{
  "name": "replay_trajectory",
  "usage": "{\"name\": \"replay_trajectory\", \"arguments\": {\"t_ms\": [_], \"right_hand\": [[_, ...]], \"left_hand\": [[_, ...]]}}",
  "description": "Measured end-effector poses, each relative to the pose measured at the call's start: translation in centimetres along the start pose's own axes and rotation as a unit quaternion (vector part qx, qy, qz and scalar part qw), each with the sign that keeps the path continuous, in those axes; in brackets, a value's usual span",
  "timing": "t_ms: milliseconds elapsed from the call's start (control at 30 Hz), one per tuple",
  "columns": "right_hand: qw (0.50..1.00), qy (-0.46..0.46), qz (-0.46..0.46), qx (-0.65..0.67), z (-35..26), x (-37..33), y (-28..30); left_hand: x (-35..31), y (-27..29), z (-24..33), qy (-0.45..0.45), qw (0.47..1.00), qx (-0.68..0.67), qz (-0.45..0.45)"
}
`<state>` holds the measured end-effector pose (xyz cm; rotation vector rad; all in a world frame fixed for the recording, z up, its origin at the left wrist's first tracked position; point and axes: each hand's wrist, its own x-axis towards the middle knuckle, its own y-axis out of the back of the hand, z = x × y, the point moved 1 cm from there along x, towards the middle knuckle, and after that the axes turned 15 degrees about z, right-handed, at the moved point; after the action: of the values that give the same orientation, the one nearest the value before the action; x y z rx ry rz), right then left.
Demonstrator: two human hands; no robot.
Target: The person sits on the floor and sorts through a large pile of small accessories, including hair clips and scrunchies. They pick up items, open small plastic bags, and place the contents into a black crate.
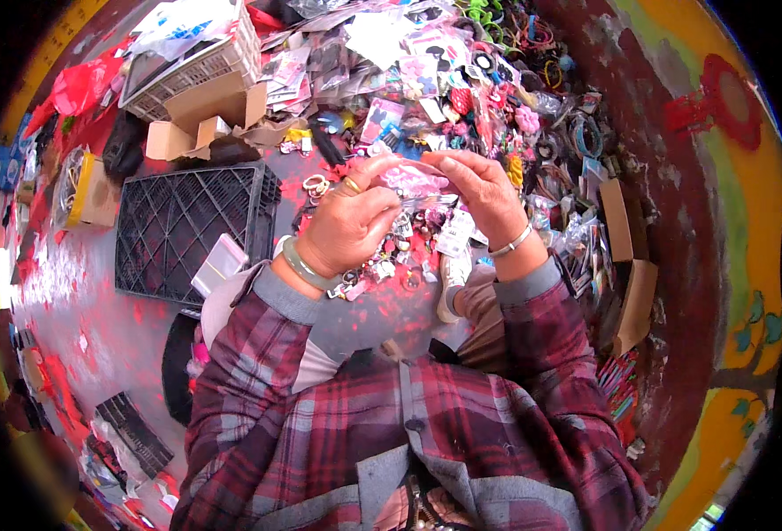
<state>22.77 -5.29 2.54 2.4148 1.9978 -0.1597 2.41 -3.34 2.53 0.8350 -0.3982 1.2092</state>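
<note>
Between the two hands, above the cluttered floor (346,320): clear packet (416,180) with pink contents, held near chest-front centre. Left hand (342,228) partly curled, index reaching to the packet's left side, thumb bent below; pinch looks closed on the film. Right hand (490,199) has thumb and fingers bent together over its right edge, little gap; exact fingertip contact unclear. Below the packet, small trinkets (386,258) lie loose, a white tag (454,232) near the right hand. Left of the left hand, black plastic crate (198,232); open cardboard box (205,115) beyond it. Mixed accessories heap (488,88) ahead. White shoe (453,281) beneath the right wrist.
</note>
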Motion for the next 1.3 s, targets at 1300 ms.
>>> {"name": "replay_trajectory", "arguments": {"t_ms": [1300], "right_hand": [[0.982,-0.082,-0.070,0.158,1.1,1.0,0.1]], "left_hand": [[-0.2,0.8,1.7,0.099,0.961,-0.211,-0.146]]}}
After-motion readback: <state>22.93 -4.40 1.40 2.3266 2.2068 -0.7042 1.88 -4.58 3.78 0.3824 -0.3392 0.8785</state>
